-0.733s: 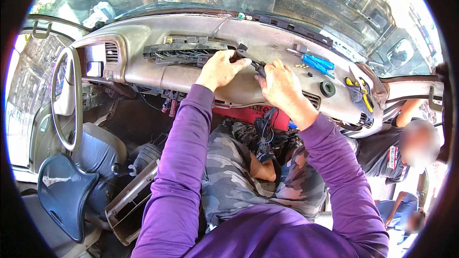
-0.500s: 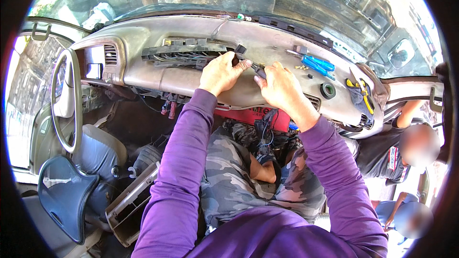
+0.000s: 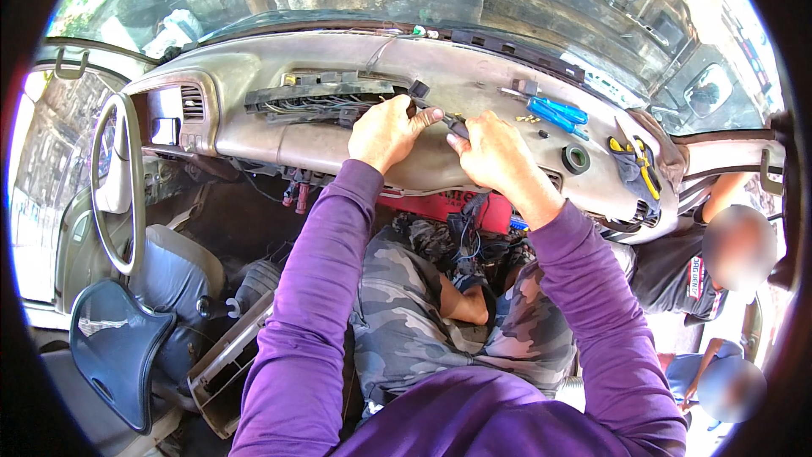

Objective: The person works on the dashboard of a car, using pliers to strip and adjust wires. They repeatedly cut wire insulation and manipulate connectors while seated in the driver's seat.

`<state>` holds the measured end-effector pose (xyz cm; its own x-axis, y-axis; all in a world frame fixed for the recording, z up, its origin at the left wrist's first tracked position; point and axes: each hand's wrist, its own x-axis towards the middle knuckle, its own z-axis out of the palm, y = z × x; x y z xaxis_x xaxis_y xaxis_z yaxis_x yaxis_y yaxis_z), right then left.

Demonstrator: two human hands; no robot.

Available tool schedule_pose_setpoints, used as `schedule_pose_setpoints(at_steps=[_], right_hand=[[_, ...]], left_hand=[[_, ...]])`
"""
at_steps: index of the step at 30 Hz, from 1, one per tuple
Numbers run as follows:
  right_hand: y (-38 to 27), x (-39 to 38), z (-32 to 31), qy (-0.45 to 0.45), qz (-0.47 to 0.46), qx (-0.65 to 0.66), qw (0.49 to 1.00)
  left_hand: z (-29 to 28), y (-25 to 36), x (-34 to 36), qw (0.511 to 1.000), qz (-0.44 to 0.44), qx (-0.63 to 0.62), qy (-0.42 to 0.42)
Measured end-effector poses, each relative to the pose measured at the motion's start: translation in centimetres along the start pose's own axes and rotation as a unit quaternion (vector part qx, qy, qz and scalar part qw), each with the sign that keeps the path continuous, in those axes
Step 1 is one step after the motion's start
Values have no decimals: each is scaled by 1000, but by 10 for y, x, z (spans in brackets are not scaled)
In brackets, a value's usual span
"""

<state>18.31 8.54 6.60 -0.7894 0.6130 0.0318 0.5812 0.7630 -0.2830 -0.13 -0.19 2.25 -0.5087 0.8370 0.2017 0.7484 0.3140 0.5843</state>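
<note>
Near the middle of the dashboard [image 3: 279, 140], my left hand [image 3: 385, 135] has its fingers closed on a small black part [image 3: 418, 89], thumb pressed over it. My right hand [image 3: 495, 152] is wrapped round the dark handle of a slim tool [image 3: 452, 124], which meets the part at my left hand; its tip is hidden. Just left of them lies a long black panel [image 3: 309, 97] with bundled wires. To their right on the dash are blue-handled tools [image 3: 554, 110], small brass-coloured bits [image 3: 529, 118], a roll of dark tape [image 3: 575, 159] and yellow-and-black handled pliers [image 3: 645, 173].
A steering wheel [image 3: 135, 203] stands at left, with a loose trim piece [image 3: 224, 364] lower down. Wires and connectors [image 3: 300, 186] hang under the dash near a red panel [image 3: 491, 211]. A co-worker [image 3: 668, 279] is at the right doorway, another person [image 3: 702, 372] farther out.
The whole view has shifted very slightly. Both my hands keep the same grip on the part and tool, with hardly any movement between them.
</note>
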Motion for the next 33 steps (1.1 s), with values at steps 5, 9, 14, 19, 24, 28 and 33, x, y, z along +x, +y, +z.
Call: schedule_pose_setpoints(at_steps=[5, 9, 14, 19, 24, 28, 33], right_hand=[[0, 4, 13, 84, 21, 21, 996], [3, 4, 9, 94, 33, 30, 995], [26, 0, -5, 122, 72, -70, 987], [43, -1, 1, 105, 73, -131, 983], [37, 1, 4, 177, 18, -140, 974], [43, 25, 17, 197, -100, -60, 973], [39, 39, 21, 161, -124, -113, 973]], left_hand=[[-4, 17, -4, 999, -25, 27, 25], [-2, 12, -4, 1000, -10, 7, 23], [10, -27, 5, 992, 74, -88, 58], [9, -23, 3, 992, 67, -105, 25], [5, -20, -2, 987, 84, -126, 49], [7, -24, 1, 980, 57, -187, 35], [3, -22, 0, 979, 91, -179, 27]])
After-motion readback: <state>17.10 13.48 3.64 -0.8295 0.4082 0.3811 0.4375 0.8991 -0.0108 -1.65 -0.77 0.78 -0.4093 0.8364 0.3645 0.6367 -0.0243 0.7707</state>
